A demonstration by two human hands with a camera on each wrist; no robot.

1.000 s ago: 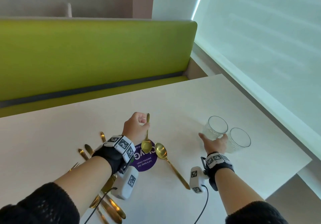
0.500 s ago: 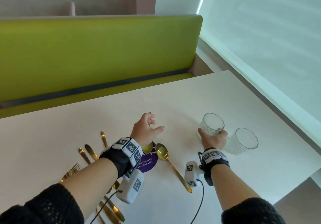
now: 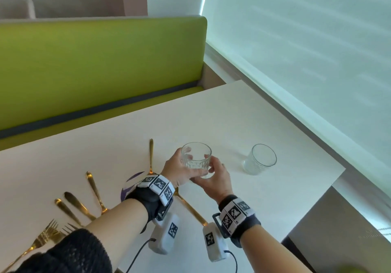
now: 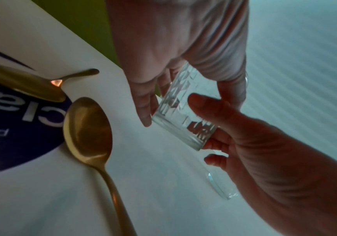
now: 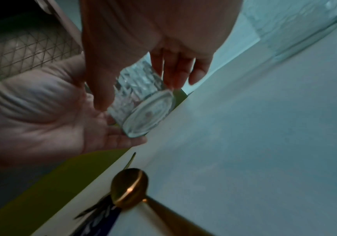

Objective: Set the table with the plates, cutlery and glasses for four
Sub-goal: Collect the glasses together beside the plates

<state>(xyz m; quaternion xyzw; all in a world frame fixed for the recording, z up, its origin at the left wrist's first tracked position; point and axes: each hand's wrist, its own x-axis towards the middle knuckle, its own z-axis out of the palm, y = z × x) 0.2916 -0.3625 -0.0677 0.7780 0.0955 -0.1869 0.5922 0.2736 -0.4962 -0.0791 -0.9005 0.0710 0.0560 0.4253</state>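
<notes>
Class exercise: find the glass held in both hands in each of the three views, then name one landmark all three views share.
Head: glass in centre, between both hands, off the table.
Left wrist: glass in centre, tilted, base toward lower right.
Right wrist: glass left of centre, its round base facing the camera.
Shared landmark: the gold spoon lying on the table.

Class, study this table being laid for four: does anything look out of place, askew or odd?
Yes. The gold forks, knives and spoons lie fanned in a loose heap at the white table's near left rather than at places. One gold spoon rests partly on a round purple sticker. No plates show. Nothing is spilled or broken.
</notes>
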